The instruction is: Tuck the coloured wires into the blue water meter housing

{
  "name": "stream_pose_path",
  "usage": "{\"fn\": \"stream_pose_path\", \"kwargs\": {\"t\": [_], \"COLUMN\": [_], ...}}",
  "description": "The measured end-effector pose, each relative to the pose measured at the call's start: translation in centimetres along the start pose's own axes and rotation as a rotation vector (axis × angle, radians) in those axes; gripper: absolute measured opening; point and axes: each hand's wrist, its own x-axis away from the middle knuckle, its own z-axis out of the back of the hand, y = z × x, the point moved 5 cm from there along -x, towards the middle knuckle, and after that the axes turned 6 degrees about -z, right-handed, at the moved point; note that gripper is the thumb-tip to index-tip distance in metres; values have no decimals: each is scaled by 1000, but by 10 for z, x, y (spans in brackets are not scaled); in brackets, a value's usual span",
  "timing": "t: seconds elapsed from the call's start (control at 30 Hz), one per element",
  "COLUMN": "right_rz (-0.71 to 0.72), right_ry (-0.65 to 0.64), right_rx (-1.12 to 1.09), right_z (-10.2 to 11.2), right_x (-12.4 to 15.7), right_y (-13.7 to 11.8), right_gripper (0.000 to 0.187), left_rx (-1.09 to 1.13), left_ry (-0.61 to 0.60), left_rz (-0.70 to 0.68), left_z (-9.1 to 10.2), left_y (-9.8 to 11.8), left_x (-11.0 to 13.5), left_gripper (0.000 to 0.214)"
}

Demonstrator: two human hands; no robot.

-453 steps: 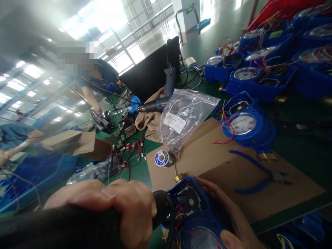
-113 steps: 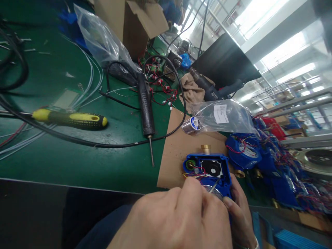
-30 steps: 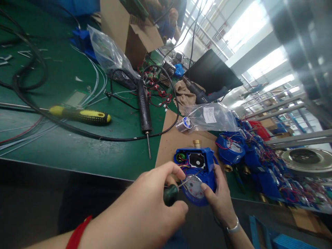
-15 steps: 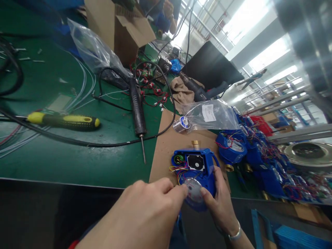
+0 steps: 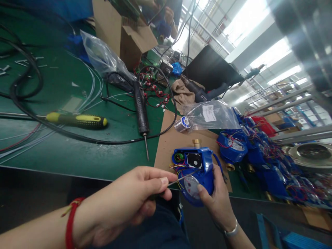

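Observation:
A blue water meter [image 5: 195, 173] with a white dial, an open black compartment and coloured wires is held over the table's near edge. My right hand [image 5: 217, 202] grips its right side, thumb on the dial rim. My left hand [image 5: 127, 200] is closed on a small screwdriver [image 5: 178, 179], fingers pinched near its thin metal shaft. The tip rests at the meter just above the dial. A red string circles my left wrist.
A cardboard sheet [image 5: 176, 145] lies under the meter on the green table. A black electric screwdriver [image 5: 141, 110], a yellow-black screwdriver [image 5: 76, 120], cables, a solder spool [image 5: 183, 123], a plastic bag [image 5: 215, 116] and several blue meters [image 5: 259, 152] surround it. Another person works at the far end.
My left hand has drawn back to the left, so the screwdriver's shaft now shows between my fingers and the meter. The meter has tilted a little in my right hand.

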Motion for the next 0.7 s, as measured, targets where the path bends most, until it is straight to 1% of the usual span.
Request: {"fn": "stream_pose_path", "kwargs": {"t": [0.07,0.1,0.13,0.17,0.2,0.27,0.33,0.37,0.47,0.53,0.57,0.6,0.63,0.67,0.7], "right_rz": [16,22,23,17,3,-32,-53,-57,-54,-53,-55,-61,-68,-72,-75], "right_ry": [5,3,-1,-5,-8,-19,-24,-28,-44,-54,-58,-60,-60,-60,-58], "right_rx": [30,40,41,34,21,-9,-32,-37,-57,-67,-69,-70,-68,-67,-66], "right_z": [0,0,0,0,1,1,3,3,4,4,4,4,4,5,5], "right_x": [0,0,0,0,0,-1,-2,-2,-4,-4,-5,-5,-5,-5,-5], "right_y": [-2,-3,-4,-4,-3,1,5,7,11,13,14,14,14,14,13], "right_gripper": [80,79,78,78,77,73,70,69,72,75,78,80,81,82,83], "left_rx": [104,101,37,-74,-222,-575,-940,-1127,-1610,-1776,-1817,-1835,-1831,-1819,-1789], "left_ry": [-27,-34,-30,-15,14,105,178,192,168,140,125,106,90,81,76], "left_rz": [68,75,45,-16,-108,-345,-530,-612,-933,-1159,-1214,-1228,-1204,-1160,-1089], "left_z": [0,1,1,2,3,2,-4,-9,-31,-45,-49,-52,-53,-53,-51], "left_y": [-5,-5,-4,0,5,20,32,36,41,41,39,38,37,37,36], "left_x": [3,4,3,2,2,3,7,10,21,28,30,30,29,26,23], "left_gripper": [38,38,38,37,36,30,21,19,31,33,34,34,34,36,38]}}
